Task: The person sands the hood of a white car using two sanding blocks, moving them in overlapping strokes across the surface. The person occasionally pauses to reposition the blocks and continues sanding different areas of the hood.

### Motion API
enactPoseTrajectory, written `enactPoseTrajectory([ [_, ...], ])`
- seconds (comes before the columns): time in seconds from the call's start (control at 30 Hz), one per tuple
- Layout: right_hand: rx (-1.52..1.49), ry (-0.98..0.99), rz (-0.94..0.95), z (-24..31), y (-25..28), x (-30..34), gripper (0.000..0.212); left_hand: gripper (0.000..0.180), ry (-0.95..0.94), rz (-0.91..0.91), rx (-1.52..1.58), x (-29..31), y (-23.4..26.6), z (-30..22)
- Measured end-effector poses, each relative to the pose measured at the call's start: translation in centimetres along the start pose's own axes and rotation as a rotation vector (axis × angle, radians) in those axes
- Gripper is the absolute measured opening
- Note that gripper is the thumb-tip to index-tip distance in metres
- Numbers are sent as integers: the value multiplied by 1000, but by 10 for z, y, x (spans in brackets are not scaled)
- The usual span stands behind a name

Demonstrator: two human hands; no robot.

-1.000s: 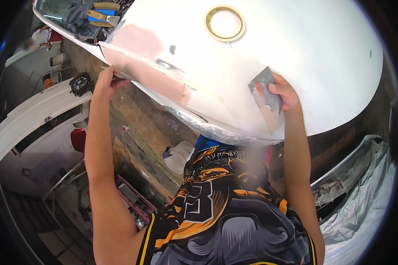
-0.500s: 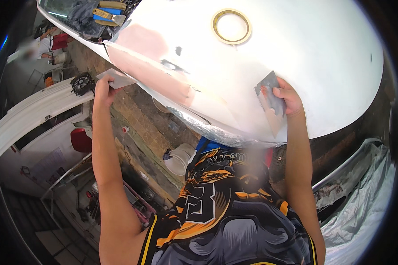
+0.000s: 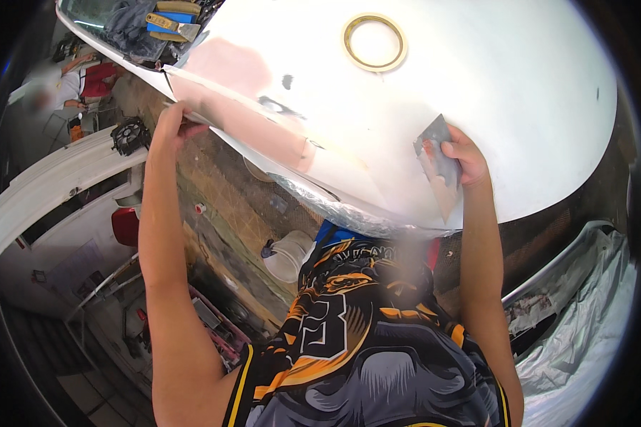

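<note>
My left hand (image 3: 172, 129) is closed on a flat grey putty spreader (image 3: 198, 119), now turned nearly edge-on and mostly hidden by the fingers. It sits against the left edge of a white car body panel (image 3: 491, 85), at a long pink filler patch (image 3: 242, 128). Over the panel's near right part, my right hand (image 3: 466, 158) grips a grey flat plate (image 3: 434, 142). Beige putty with a red smear lies on that plate. A roll of masking tape (image 3: 377, 69) rests farther up on the white surface.
A scraper (image 3: 169, 25) lies among blue and brown items at the far left of the car. A white bucket (image 3: 288, 257) stands on the floor below. Plastic sheeting (image 3: 584, 334) covers something on the right. Another person (image 3: 96, 82) is at far left, near a black fan (image 3: 129, 135).
My left hand has moved up and slightly right onto the panel's edge, and its spreader has tilted from broadside to nearly edge-on. My right hand and plate have barely moved.
</note>
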State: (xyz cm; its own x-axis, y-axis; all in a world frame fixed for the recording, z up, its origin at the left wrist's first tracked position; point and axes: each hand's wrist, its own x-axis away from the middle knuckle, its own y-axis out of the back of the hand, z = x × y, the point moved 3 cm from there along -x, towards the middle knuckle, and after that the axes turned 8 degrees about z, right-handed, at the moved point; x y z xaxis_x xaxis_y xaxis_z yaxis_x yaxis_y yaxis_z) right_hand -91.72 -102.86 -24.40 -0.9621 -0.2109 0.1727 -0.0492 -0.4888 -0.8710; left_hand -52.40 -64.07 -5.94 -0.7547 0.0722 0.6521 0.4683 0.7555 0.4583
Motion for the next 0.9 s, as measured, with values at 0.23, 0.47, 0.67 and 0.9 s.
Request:
enactPoseTrajectory([
  [0.23, 14, 42, -7, 4, 1, 2, 68, 34, -126, -66, 72, 24, 12, -39],
  [0.47, 14, 144, -195, -1, -42, -13, 54, 39, -551, -223, 266, 164, -29, 11],
  [0.67, -338, 58, -423, -84, -169, -40, 47, 58, -1278, 330, -513, 256, -148, 51],
  [0.9, -224, 71, -430, -106, -206, -38, 50, 66, -1340, 310, -815, 215, -116, 97],
])
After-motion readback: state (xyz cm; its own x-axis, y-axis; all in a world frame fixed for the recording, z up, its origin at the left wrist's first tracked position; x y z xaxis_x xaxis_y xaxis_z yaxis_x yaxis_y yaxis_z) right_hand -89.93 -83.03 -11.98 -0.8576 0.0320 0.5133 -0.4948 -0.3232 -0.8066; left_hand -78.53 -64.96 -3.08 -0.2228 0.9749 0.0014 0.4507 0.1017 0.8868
